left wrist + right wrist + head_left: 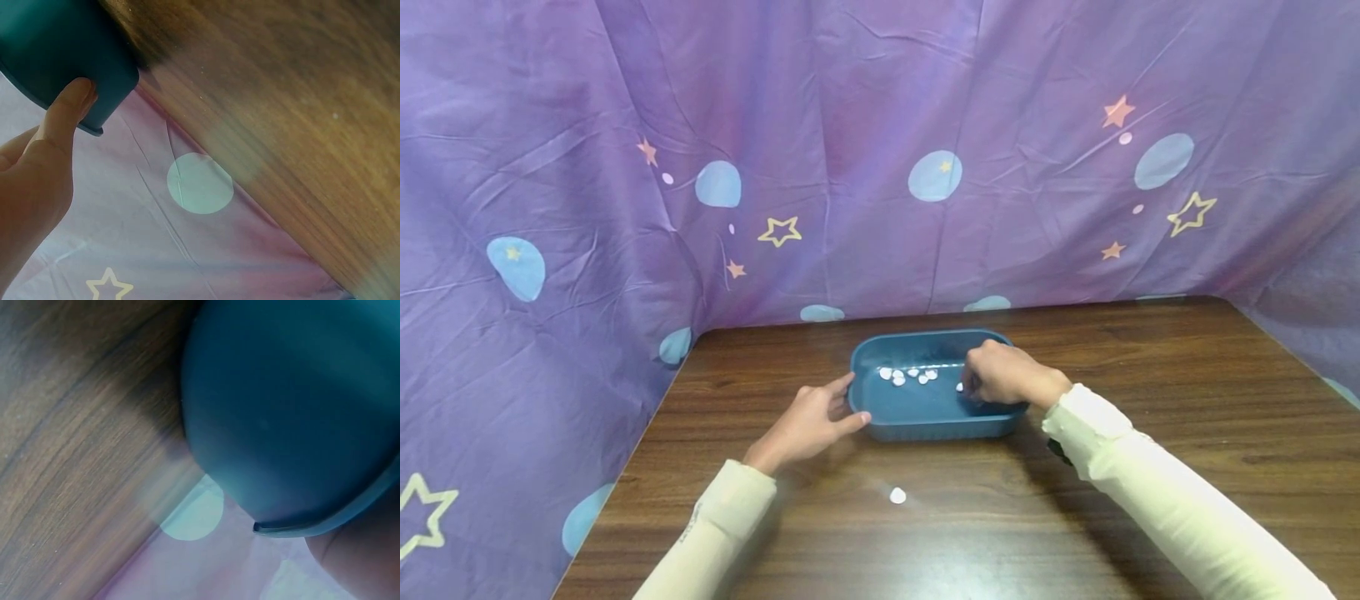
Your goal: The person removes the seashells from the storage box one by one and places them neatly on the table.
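A blue oblong plastic tub (910, 407) sits on the table with several small white pebble-like pieces (886, 373) on its floor, mostly toward the back left. My left hand (808, 423) rests against the tub's left end, fingers fairly straight, the thumb at the front corner. The left wrist view shows that thumb (65, 112) on the outer wall. My right hand (1003, 372) reaches into the tub's right side with fingers bent down. One white piece (959, 387) shows beside those fingers; the fingertips are hidden, also behind the tub wall (281, 425) in the right wrist view.
A single white piece (898, 496) lies on the brown wooden table (760, 525) in front of the tub. A purple cloth (850, 150) with stars and blue shapes hangs behind the table and along its sides.
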`<state>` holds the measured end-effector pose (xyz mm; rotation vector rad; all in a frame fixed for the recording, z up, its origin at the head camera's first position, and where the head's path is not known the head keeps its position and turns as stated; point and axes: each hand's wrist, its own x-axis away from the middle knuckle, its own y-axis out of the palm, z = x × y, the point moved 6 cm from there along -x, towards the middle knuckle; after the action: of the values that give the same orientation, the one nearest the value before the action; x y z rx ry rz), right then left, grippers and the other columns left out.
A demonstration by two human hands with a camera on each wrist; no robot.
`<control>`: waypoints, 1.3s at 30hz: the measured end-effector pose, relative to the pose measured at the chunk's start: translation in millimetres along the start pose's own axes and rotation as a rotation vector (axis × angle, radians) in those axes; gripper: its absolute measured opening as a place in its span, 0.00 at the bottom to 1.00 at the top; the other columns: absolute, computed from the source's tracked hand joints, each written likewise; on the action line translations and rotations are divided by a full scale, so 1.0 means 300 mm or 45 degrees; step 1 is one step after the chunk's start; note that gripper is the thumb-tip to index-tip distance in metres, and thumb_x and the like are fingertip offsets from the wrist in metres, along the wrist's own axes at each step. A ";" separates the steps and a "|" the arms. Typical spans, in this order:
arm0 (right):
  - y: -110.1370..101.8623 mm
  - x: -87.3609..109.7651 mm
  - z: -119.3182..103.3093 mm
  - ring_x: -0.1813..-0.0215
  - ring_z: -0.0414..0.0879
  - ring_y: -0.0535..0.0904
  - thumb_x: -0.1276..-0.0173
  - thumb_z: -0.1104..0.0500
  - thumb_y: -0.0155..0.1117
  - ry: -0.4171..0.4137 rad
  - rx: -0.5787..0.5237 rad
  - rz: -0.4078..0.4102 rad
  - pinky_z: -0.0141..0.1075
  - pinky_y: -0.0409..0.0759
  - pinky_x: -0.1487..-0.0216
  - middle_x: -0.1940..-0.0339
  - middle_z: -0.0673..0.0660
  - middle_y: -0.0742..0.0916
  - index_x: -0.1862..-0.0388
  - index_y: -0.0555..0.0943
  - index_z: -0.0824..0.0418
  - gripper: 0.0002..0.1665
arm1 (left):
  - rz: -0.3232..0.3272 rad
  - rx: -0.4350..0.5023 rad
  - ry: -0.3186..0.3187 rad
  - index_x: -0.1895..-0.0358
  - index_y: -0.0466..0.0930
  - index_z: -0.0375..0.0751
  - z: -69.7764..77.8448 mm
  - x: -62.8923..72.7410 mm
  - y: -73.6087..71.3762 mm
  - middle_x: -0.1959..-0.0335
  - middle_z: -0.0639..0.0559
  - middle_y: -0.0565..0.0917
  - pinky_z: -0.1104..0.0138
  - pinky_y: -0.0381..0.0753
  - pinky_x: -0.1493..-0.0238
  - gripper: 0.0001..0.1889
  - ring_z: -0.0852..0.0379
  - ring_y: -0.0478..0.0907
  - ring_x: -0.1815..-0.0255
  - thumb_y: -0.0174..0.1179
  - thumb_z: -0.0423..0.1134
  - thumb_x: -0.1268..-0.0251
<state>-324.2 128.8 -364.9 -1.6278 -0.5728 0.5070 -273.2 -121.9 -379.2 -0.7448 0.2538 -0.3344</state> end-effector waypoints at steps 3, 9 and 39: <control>-0.010 0.006 -0.012 0.66 0.40 0.87 0.47 0.63 0.76 -0.044 -0.060 0.023 0.37 0.89 0.60 0.72 0.45 0.91 0.72 0.91 0.52 0.06 | -0.002 -0.013 -0.005 0.26 0.59 0.25 0.002 0.001 0.000 0.39 0.33 0.80 0.55 0.79 0.32 0.41 0.44 0.82 0.38 0.67 0.44 0.35; -0.034 0.017 -0.030 0.69 0.35 0.84 0.46 0.61 0.76 -0.082 -0.163 0.054 0.36 0.88 0.60 0.78 0.40 0.89 0.79 0.88 0.48 0.08 | -0.007 -0.016 -0.004 0.26 0.59 0.25 0.001 0.002 0.002 0.39 0.33 0.80 0.55 0.79 0.32 0.41 0.45 0.82 0.38 0.67 0.44 0.34; -0.088 0.068 -0.108 0.72 0.28 0.78 0.43 0.63 0.72 -0.194 -0.290 0.144 0.29 0.78 0.64 0.78 0.37 0.88 0.77 0.85 0.45 0.11 | -0.002 -0.110 0.009 0.26 0.61 0.27 0.011 0.001 -0.008 0.40 0.37 0.82 0.49 0.65 0.21 0.41 0.46 0.81 0.36 0.67 0.47 0.35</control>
<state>-290.2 119.3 -334.7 -1.8561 -0.6729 0.6732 -272.3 -121.7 -375.2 -0.8288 0.2758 -0.3292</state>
